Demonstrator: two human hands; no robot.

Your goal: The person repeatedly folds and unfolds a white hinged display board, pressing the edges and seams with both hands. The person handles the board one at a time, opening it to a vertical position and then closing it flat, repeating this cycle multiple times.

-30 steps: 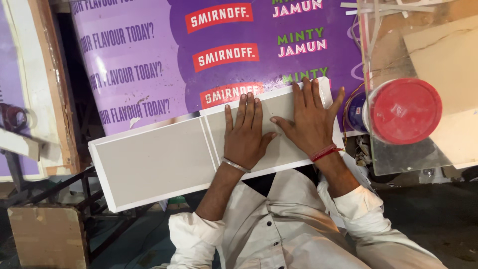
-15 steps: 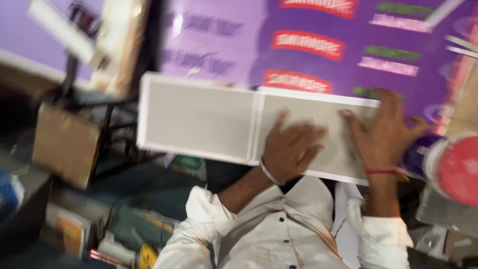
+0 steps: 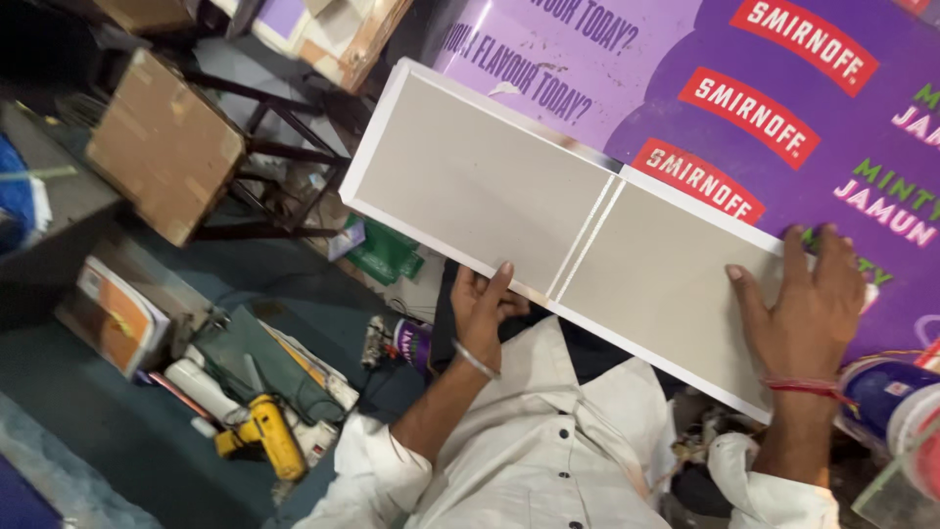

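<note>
Hands [image 3: 487, 304] [image 3: 805, 304] hold panel [image 3: 548, 211] at near edge.

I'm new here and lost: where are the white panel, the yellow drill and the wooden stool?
white panel [image 3: 470, 171]: head view, left grey face.
yellow drill [image 3: 264, 438]: head view, its body.
wooden stool [image 3: 162, 147]: head view, seat top.
</note>
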